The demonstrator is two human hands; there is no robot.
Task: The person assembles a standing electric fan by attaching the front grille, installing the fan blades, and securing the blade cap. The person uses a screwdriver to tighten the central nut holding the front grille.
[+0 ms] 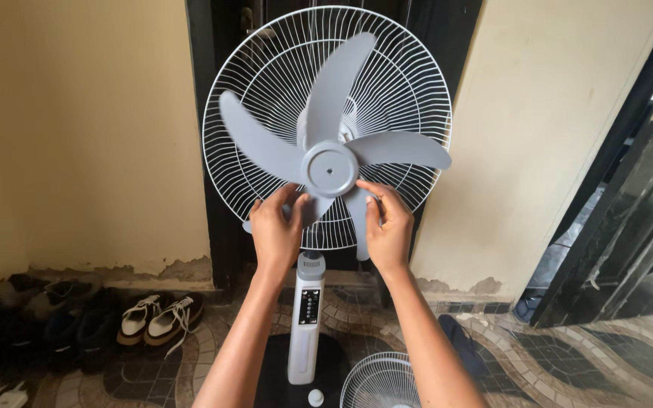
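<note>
Fan blade (332, 148) gripped by both hands' fingers (372, 190), rear grille (410, 83) behind, shoes (156, 317) below

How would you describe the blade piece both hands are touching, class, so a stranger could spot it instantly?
Find the white pedestal fan standing before the dark doorway, then its round wire rear guard. In front of that guard sits the pale grey five-bladed propeller, with the left hand and right hand on its lower blades. Unlike the thin white wires behind, it is solid and broad.
</note>
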